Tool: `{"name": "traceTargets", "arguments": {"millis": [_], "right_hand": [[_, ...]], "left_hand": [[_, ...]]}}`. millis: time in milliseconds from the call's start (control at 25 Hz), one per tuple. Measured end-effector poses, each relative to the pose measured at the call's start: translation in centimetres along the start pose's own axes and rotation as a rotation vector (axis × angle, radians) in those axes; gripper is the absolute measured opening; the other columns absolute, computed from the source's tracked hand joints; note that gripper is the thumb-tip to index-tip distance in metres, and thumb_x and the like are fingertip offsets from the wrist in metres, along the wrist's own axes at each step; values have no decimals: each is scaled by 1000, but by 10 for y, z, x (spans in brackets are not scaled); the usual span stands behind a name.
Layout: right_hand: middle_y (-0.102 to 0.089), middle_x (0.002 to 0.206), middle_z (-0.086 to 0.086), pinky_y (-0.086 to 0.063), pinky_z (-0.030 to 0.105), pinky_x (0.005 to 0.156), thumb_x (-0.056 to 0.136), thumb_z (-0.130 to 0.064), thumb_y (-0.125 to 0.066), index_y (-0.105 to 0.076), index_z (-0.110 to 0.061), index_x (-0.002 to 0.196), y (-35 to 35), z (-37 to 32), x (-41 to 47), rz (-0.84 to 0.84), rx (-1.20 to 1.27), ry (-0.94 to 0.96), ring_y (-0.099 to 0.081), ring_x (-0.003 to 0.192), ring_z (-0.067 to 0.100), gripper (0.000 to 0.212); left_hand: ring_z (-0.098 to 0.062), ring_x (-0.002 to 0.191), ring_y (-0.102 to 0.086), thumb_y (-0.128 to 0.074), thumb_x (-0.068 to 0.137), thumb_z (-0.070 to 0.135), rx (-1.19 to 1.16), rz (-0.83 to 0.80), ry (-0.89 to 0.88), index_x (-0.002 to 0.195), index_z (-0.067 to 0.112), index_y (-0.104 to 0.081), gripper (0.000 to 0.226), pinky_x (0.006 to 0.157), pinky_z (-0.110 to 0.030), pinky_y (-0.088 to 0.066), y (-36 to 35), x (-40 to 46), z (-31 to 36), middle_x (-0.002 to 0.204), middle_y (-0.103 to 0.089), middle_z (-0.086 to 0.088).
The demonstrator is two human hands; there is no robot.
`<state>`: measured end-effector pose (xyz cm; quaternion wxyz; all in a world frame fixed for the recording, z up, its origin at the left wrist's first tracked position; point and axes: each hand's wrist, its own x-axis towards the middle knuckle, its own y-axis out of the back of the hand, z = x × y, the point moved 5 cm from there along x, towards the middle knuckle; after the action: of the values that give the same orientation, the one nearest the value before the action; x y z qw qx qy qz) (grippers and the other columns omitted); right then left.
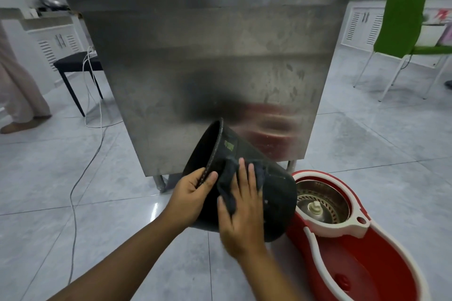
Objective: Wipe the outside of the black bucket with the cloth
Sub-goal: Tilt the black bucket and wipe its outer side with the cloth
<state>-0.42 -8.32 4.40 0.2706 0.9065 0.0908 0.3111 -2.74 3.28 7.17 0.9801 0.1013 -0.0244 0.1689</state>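
The black bucket (247, 154) is tilted on its side above the floor, its mouth facing left and away from me, a small green label on its wall. My left hand (189, 197) grips its rim, thumb on the outside and fingers inside. A dark blue-grey cloth (226, 184) lies bunched against the bucket's outer wall. My right hand (241, 212) presses flat on the cloth with fingers spread, slightly blurred. Part of the cloth is hidden under that hand.
A stainless-steel panel (208, 56) stands on short legs just behind the bucket. A red and white spin-mop bucket (347, 247) sits on the grey tiled floor at the right. A white cable (78, 178) runs at left, beside a black stool (75, 63). A green chair (403, 19) stands far right.
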Motion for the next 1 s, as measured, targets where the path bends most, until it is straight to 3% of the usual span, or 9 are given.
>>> {"name": "traceTargets", "arguments": {"millis": [40, 160, 240, 400, 560, 640, 760, 840, 1000], "right_hand": [[1, 161, -21, 7, 31, 119, 92, -48, -31, -2, -50, 147, 7, 13, 13, 10, 32, -49, 8, 148, 4, 62], [-18, 161, -10, -12, 49, 121, 90, -53, -31, -20, -38, 149, 23, 87, 20, 97, 112, -369, -8, 150, 12, 62], [-12, 163, -5, -14, 53, 119, 89, -53, -31, -16, -32, 152, 21, 110, -6, 155, 95, -483, -1, 150, 14, 68], [23, 159, -19, 6, 49, 119, 92, -46, -40, 9, -39, 150, -7, 34, -43, 47, 90, -319, 26, 145, 7, 76], [15, 160, -19, 16, 30, 117, 94, -48, -27, 7, -43, 149, -7, -9, -7, -43, -72, 36, 22, 145, 3, 65], [0, 162, -17, 8, 29, 118, 94, -46, -33, -4, -41, 150, 3, 33, 10, -13, 28, -145, 9, 148, 3, 63], [-26, 160, -2, -13, 42, 120, 94, -42, -38, -26, -30, 149, 16, 108, 1, 97, 170, -498, -15, 148, 17, 58], [-23, 161, -1, -14, 48, 120, 90, -44, -36, -27, -26, 150, 16, 106, -17, 153, 132, -524, -12, 149, 19, 63], [-8, 159, -17, -2, 36, 120, 92, -42, -36, -18, -28, 153, 1, 54, -15, 53, 164, -306, 4, 149, 4, 65]], "left_hand": [[-6, 89, -71, -52, 95, 23, 18, 17, -14, 100, 15, -70, 20, 75, -19, -56, 3, -1, 2, 89, -77, 4], [-17, 103, -68, -50, 95, 28, 60, 77, -29, 108, 11, -68, 28, 91, -31, -56, 15, 0, 2, 104, -74, -2], [-19, 104, -66, -48, 96, 30, 49, 125, -12, 108, 11, -68, 30, 93, -34, -54, 20, 3, 0, 108, -73, -5], [-18, 97, -69, -49, 97, 25, 76, 38, -4, 100, 13, -69, 24, 87, -33, -56, 9, 6, -6, 98, -75, -4], [-5, 89, -70, -50, 97, 19, 128, -17, -26, 95, 24, -71, 21, 77, -20, -54, 4, 4, -11, 88, -77, 11], [-10, 88, -71, -51, 97, 21, 97, 9, -34, 93, 20, -71, 21, 76, -19, -56, 9, 2, -8, 88, -77, 3], [-18, 91, -68, -49, 97, 26, 119, 93, -31, 95, 11, -69, 26, 81, -29, -58, 19, 1, -6, 91, -74, -6], [-23, 91, -68, -49, 97, 26, 138, 82, -25, 96, 5, -68, 28, 85, -38, -57, 18, 2, -6, 94, -72, -15], [-27, 89, -68, -51, 92, 35, 159, 4, -51, 94, 6, -69, 34, 85, -45, -57, 6, 1, -3, 92, -72, -19]]}}
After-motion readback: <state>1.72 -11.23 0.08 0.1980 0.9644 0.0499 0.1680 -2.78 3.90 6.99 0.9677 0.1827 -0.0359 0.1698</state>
